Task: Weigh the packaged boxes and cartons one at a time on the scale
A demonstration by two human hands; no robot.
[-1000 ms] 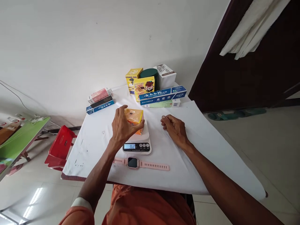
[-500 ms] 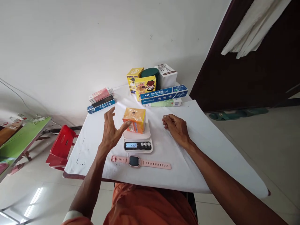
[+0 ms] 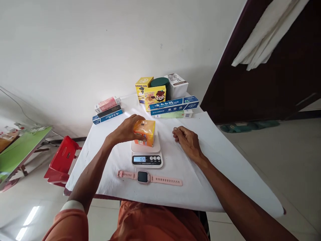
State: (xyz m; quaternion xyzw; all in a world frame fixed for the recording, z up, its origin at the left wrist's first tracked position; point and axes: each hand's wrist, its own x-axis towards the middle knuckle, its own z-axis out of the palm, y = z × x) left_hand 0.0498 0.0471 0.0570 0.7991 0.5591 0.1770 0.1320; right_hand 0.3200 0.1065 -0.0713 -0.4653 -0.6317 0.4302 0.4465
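My left hand [image 3: 129, 129] is closed around the left side of an orange-and-yellow pack in clear wrap [image 3: 147, 129], thumb at its front and fingers behind. The pack is over the plate of a white digital kitchen scale [image 3: 146, 161]; I cannot tell whether it still touches the plate. The lit display seems to read 164. To the right of the scale, my right hand [image 3: 187, 139] rests on the white cloth with its fingers curled in; what they hold, if anything, is hidden. A pink smartwatch [image 3: 142, 177] lies flat in front of the scale, strap stretched out.
Behind on the right stand yellow boxes [image 3: 154, 97], a dark green round container [image 3: 160, 82], a white box [image 3: 177, 85] and a blue toothpaste box [image 3: 174, 105] on a pale green box [image 3: 173, 114]. Stacked boxes [image 3: 107, 108] lie back left. A red chair [image 3: 61, 160] stands left.
My left hand has moved from open beside the pack to a grip on it. The display has dropped from 362 to about 164. My right hand has stayed in place.
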